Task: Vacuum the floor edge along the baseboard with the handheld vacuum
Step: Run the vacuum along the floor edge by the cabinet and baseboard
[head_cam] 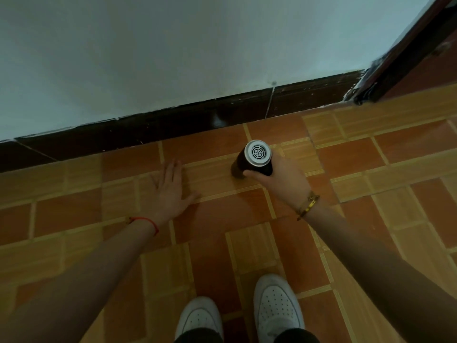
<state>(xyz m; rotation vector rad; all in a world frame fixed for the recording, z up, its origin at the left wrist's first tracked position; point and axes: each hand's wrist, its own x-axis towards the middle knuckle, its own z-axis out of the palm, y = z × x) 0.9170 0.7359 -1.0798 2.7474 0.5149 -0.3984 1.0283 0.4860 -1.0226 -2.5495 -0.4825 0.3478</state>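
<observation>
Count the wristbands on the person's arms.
2: a red string bracelet on the left wrist, lower left, and a gold beaded bracelet on the right wrist, behind the hand gripping the vacuum.

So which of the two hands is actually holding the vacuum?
The right hand, wearing the gold bracelet, grips the black handheld vacuum. The left hand, with a red string, is spread open and empty.

right hand [284, 180]: gripping handheld vacuum [254, 158], grille end up, nose toward floor [222, 243]
left hand [170, 189]: flat, fingers spread
baseboard [173, 122]: dark, near vacuum
shoes [275, 305]: white, bottom edge
</observation>
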